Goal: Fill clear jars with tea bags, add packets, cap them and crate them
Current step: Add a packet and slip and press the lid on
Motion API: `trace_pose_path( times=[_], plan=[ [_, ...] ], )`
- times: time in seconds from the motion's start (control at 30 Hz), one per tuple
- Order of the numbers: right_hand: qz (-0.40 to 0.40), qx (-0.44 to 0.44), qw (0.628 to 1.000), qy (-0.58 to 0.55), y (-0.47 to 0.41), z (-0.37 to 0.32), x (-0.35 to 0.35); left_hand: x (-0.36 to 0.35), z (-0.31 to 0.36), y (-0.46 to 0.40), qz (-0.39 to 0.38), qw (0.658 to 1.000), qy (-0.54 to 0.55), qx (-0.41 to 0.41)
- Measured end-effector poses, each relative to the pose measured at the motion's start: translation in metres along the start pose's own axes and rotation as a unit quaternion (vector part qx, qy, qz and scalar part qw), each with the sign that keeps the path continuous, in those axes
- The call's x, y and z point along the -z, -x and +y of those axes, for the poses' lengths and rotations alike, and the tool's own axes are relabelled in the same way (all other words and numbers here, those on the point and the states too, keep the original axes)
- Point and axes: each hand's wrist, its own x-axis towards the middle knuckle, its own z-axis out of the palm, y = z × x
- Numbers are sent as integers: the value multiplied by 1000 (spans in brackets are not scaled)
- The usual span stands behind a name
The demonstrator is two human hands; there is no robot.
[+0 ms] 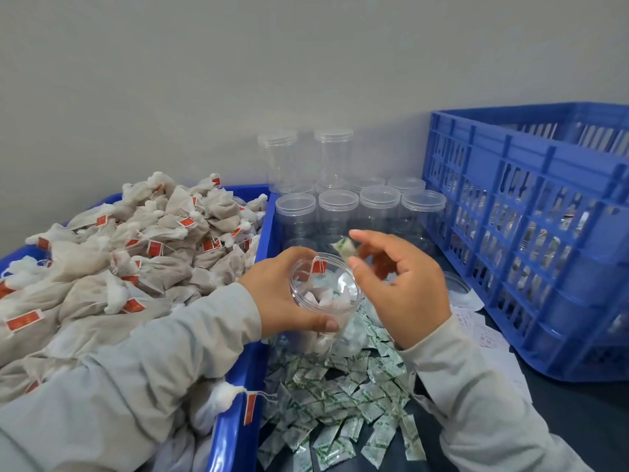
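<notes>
My hands: left (pixel 282 294) wraps the open jar (pixel 325 294), mouth tilted up-right; right (pixel 401 284) pinches a packet (pixel 345 248) just above the far rim, so right's nearer; drop goes down-left.

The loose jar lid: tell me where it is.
In the head view the lid lies flat on the table, right of the right hand, close beside the blue crate.
</notes>
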Motion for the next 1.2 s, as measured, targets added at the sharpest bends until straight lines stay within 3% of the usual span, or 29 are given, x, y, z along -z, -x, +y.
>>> trace_pose_path(
  times=[0.17,0.27,0.73,0.83,0.93,1.07,1.13,1.2],
  plan=[
    [-43,-8,997,59,3,6,-14,-1,-1,0,6,1000,-9,-4],
    [-19,30,995,93,10,13,-19,-1,-1,0,0,1000,-7,-12],
    [35,38,997,65,19,35,-3,1,0,0,-18,1000,13,-8],
    [46,-12,996,81,14,49,21,1,-1,0,-18,1000,15,-5],
    [18,-127,984,122,15,69,52,1,-1,0,-15,1000,7,-5],
    [-111,-316,913,232,24,99,85,1,0,-1,-7,1000,12,-3],
    [-163,-368,873,277,28,105,89,0,0,-1,-8,1000,13,-5],
    [-182,-383,864,272,29,106,86,0,0,-1,-5,1000,13,-7]
  ],
)
